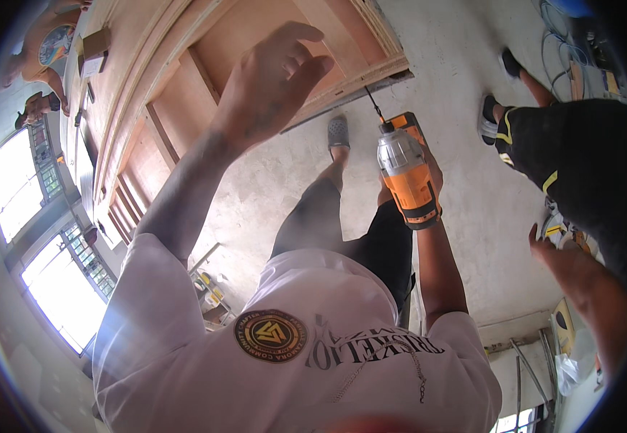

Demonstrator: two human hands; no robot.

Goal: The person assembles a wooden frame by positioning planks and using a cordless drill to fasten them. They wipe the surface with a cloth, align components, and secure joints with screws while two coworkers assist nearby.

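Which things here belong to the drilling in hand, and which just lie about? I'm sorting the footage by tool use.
In use:
- orange cordless drill in the right hand
- wooden frame panel under the left hand

Lying about:
- coiled cables
- small cardboard box
- another person's dark shorts and shoes nearby

Your left hand rests against the wooden panel frame, left of the drill gripped in your right hand. The drill's bit meets the frame's lower edge. Your feet stand on the concrete floor beneath. Another person's legs stand to your right, well apart from the drill.
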